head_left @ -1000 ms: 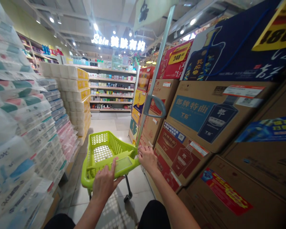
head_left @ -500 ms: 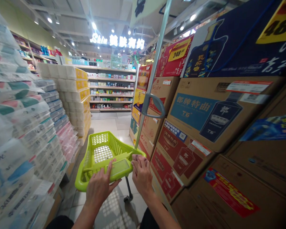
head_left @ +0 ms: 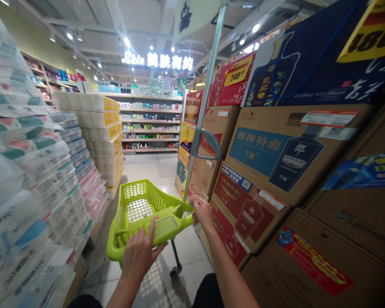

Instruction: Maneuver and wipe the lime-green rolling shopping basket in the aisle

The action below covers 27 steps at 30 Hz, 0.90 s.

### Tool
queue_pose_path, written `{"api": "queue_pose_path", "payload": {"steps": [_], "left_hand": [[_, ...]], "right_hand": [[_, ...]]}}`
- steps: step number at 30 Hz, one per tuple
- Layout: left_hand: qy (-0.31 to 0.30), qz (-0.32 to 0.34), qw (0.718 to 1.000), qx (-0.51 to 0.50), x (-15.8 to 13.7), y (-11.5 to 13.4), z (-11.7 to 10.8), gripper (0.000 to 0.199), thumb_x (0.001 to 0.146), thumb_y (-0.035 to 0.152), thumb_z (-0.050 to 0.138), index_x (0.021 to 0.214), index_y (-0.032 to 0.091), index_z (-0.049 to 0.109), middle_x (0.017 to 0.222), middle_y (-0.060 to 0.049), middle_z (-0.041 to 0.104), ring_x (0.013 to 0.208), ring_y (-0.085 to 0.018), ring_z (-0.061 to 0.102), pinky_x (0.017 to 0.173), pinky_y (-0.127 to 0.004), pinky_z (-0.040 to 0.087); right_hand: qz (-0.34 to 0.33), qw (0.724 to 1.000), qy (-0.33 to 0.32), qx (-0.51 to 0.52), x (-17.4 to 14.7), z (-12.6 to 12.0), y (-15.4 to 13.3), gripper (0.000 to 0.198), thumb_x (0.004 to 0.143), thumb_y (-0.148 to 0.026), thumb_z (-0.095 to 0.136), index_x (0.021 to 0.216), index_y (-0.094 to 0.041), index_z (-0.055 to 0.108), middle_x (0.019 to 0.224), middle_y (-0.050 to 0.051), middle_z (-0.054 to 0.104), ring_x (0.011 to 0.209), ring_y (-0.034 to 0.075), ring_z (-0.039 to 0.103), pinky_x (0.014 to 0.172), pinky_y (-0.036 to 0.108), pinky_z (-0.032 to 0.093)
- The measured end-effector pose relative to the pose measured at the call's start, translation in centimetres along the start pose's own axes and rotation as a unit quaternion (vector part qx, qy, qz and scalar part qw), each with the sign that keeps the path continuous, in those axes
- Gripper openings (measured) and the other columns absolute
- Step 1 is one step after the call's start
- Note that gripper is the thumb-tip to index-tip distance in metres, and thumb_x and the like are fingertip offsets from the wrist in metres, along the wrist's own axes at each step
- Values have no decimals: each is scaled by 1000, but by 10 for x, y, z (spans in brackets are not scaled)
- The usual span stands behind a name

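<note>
Both hands' grip closed on green cart (head_left: pixel 137 205): left hand (head_left: pixel 140 252), right hand (head_left: pixel 202 210). Cardboard boxes (head_left: pixel 276 158) crowd right, tissue packs (head_left: pixel 35 171) left.

lime-green cart (head_left: pixel 137 205) — lattice pattern, brown boxes (head_left: pixel 276 149)

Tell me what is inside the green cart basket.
Nothing shows inside the green cart basket: its perforated floor is bare. The left hand and the flat green panel cover the near end, so that part stays unseen.

Materials, aisle view
Cart basket (head_left: pixel 137 209): glossy green perforated plastic; pole (head_left: pixel 203 102): smooth metal; right-side boxes (head_left: pixel 295 145): matt cardboard.
</note>
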State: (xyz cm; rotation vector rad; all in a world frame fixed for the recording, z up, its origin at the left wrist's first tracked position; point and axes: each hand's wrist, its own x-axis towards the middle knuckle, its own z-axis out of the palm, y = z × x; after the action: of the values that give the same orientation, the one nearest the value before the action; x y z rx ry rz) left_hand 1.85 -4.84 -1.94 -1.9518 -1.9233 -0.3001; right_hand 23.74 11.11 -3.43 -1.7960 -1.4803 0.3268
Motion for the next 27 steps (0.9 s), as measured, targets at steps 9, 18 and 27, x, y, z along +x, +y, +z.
{"api": "queue_pose_path", "payload": {"steps": [9,18,27], "left_hand": [[23,4,1000,-4,-4,-6,5,65,87,61,44,141,24,46,82,-6,61,74,-21,60,72,-33,43],[17,11,1000,7,-3,-7,-2,67,87,63,43,140,24,48,82,-7,62,74,-21,60,72,-33,43],[22,0,1000,1,-5,3,6,66,87,62,43,140,23,48,80,-7,61,73,-22,59,71,-34,43]], "right_hand": [[-118,968,187,117,-88,25,8,29,84,-26,45,100,-20,69,112,13,55,108,28,53,94,43,42],[-175,974,120,76,-81,9,-1,23,84,-20,49,95,-23,69,108,8,59,104,25,53,89,39,46],[-196,962,183,54,-113,26,-2,26,91,-23,45,104,-20,67,124,14,51,121,31,42,100,50,39]]}}
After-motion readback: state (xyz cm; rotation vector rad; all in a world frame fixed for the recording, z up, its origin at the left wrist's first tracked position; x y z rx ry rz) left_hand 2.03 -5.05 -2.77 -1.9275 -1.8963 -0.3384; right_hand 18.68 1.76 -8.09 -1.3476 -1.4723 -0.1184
